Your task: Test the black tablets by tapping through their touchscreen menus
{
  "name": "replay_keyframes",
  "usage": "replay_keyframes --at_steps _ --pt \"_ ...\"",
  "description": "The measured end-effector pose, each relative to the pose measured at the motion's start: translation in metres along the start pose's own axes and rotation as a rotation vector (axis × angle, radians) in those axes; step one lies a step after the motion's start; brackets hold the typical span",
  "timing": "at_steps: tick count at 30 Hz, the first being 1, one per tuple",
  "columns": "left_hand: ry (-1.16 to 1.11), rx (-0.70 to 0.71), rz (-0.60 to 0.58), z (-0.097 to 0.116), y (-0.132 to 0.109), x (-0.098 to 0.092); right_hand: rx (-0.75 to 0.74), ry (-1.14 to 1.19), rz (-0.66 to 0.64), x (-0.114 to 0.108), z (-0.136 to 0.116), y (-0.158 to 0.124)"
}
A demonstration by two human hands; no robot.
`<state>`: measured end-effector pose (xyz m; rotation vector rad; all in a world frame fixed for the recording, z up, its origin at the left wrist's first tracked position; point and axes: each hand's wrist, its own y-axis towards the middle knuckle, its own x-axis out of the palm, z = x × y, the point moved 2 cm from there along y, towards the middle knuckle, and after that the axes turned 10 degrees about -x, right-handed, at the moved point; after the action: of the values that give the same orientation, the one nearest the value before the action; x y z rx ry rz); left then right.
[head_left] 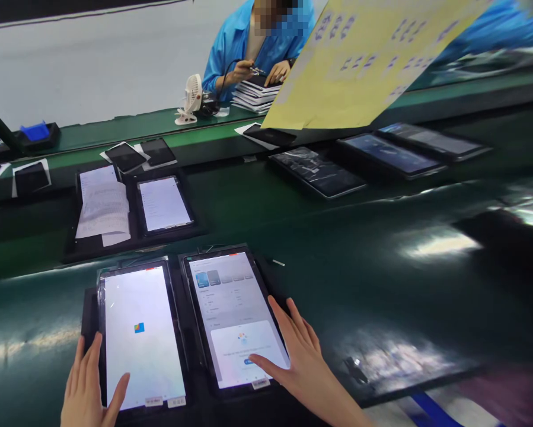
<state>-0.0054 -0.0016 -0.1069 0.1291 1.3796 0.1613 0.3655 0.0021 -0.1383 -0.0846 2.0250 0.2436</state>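
Two lit tablets lie side by side on a black tray (87,308) in front of me. My left hand (88,385) rests open at the left edge of the left tablet (141,335), whose white screen shows a small coloured icon; the thumb lies on the glass. My right hand (297,356) is open beside the right tablet (235,317), fingers spread along its right edge and the thumb touching a blue button low on the screen.
Behind, another black tray (133,243) holds a tablet (163,204) and a paper sheet (101,207). Several dark tablets (319,172) lie on the green belt (382,267) to the right. A yellow sheet (364,59) hangs overhead. A person in blue (243,47) works opposite, near a small fan (190,98).
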Motion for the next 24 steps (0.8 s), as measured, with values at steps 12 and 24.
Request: replay_keyframes --at_steps 12,24 --pt "0.011 0.007 0.015 0.0004 0.0013 0.0005 0.028 0.02 -0.048 0.004 0.003 -0.0016" --pt "0.022 0.004 0.014 -0.0009 0.0003 0.0007 -0.009 -0.018 0.013 0.004 0.0021 -0.001"
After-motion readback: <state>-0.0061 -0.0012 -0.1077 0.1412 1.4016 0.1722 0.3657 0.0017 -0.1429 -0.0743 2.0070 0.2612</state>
